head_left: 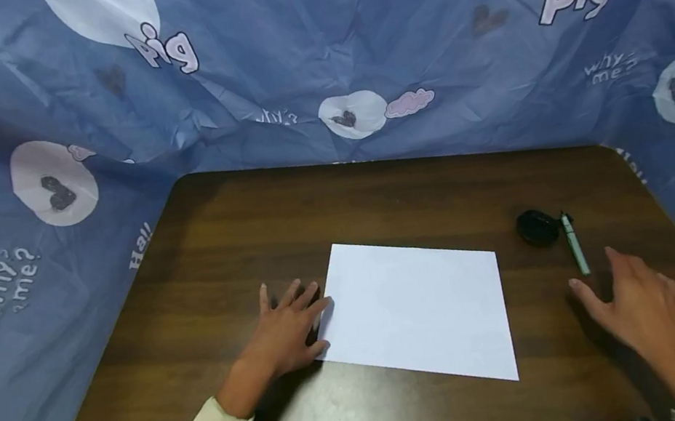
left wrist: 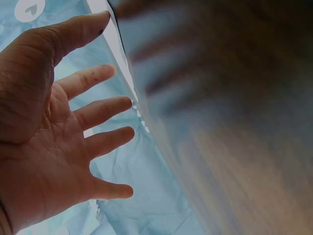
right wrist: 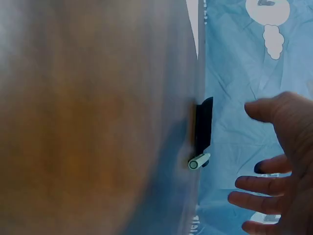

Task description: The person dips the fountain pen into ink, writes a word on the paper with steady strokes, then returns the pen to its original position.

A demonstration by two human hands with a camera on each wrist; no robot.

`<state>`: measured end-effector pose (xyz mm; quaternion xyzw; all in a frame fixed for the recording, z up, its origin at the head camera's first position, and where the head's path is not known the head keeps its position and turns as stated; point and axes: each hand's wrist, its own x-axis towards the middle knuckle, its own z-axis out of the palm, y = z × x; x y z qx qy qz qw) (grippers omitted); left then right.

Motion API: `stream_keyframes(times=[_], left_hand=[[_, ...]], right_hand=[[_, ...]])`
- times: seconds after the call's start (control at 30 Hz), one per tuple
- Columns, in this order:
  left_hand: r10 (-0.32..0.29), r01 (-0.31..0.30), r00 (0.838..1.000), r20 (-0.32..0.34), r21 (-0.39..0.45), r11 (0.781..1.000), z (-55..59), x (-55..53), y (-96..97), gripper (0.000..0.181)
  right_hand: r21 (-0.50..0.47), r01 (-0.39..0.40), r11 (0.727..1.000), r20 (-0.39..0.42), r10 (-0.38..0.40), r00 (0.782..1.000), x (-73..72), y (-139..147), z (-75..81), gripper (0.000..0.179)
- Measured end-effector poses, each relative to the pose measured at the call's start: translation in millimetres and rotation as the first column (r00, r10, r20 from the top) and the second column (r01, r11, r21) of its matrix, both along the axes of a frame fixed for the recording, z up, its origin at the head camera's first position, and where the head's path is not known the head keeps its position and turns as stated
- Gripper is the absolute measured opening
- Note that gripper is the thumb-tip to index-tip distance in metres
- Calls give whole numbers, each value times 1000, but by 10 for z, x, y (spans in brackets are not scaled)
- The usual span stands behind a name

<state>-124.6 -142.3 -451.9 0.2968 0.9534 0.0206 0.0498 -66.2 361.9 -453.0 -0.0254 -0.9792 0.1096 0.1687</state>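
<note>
A blank white sheet of paper [head_left: 420,311] lies slightly turned on the wooden table. My left hand [head_left: 286,329] is spread out at the paper's left edge, with the thumb and index fingertip overlapping it in the head view. In the left wrist view the palm of the left hand [left wrist: 58,142] shows, fingers apart and holding nothing. To the right, my right hand [head_left: 647,305] hovers with fingers extended, just in front of a pale green pen [head_left: 575,245]. The pen's far end meets a black rounded object [head_left: 537,228]. A dark mark shows on one fingertip of the right hand [right wrist: 288,161].
The brown table [head_left: 285,211] has rounded corners and reflects light near its front edge. Blue cloth [head_left: 260,53] with printed words, hearts and clouds hangs behind it and along both sides.
</note>
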Motion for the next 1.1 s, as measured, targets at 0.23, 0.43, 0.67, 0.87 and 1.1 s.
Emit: stream_keyframes(times=[0.23,0.43,0.67,0.87,1.1], left_hand=[[-32,32,999,25,-11,999,-3,-15,44,59],[-54,54,998,33,12,998,-53,9,33,58],[-56,55,998,40,38,998,-26,-5,69,59],[-36,35,997,71,13,999,-11,11,74,58],[-25,23,996,82,23,999,-24,-2,82,58]], right_hand=[[-53,75,996,214,-62,975,-286,139,52,78],[-95,146,985,373,-101,922,-500,187,-31,86],[-98,207,973,398,-153,905,-645,208,-77,72],[-119,224,967,347,-170,922,-717,224,-166,51],[-151,232,961,287,-182,940,-801,243,-230,44]])
